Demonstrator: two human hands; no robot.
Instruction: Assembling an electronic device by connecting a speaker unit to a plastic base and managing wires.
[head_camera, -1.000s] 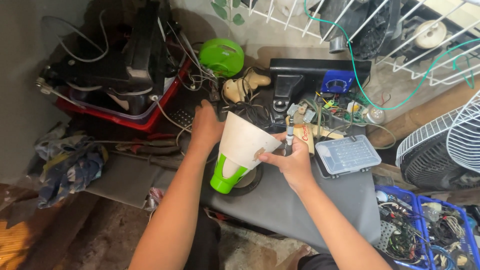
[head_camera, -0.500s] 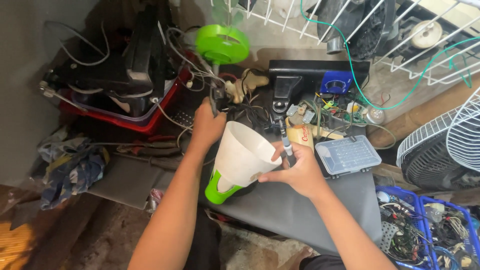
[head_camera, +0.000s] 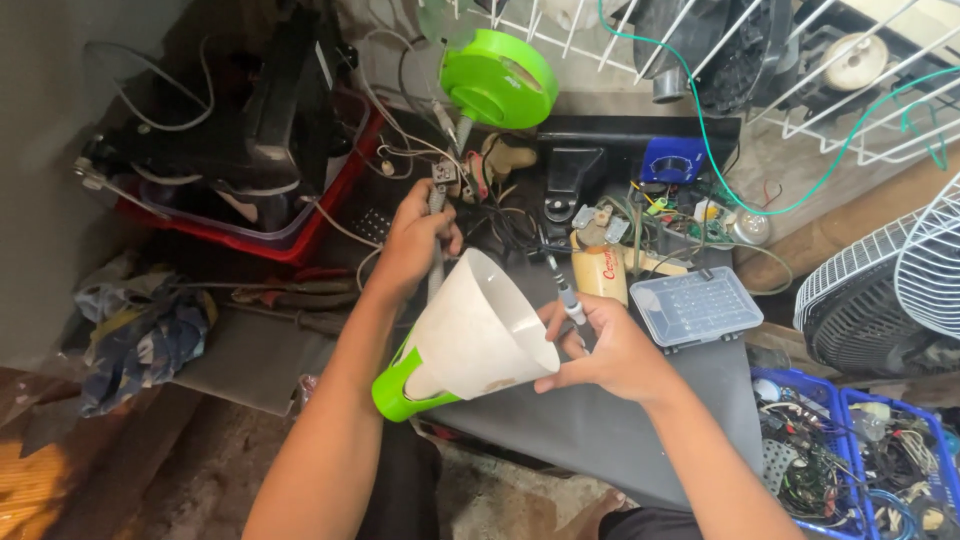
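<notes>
At frame centre I see the right hand (head_camera: 610, 350) with its fingers (head_camera: 560, 345) curled together on the wide rim of a white plastic cone-shaped lamp shade with a bright green collar (head_camera: 470, 340); a slim grey screwdriver-like tool (head_camera: 565, 290) is pinned between thumb and forefinger of the same hand, its tip pointing toward the upper part of the frame. The shade lies tilted, wide mouth facing right, green collar toward the lower left.

Just above and left of the shade, the left hand (head_camera: 415, 240) has its fingers closed round a thin grey stem (head_camera: 436, 255) that runs down behind the shade.

Both hands work over a dark grey sheet (head_camera: 620, 450) spread across the lower centre. To the right of the right hand, a clear plastic compartment box (head_camera: 695, 305) rests on it.

In the upper centre a round bright green plastic housing (head_camera: 498, 78) stands above a tangle of wires (head_camera: 500, 215). A red plastic crate holding black equipment (head_camera: 250, 170) fills the upper left; white wire fan guards (head_camera: 900, 270) occupy the right edge, and blue baskets of small parts (head_camera: 850, 460) the lower right.
</notes>
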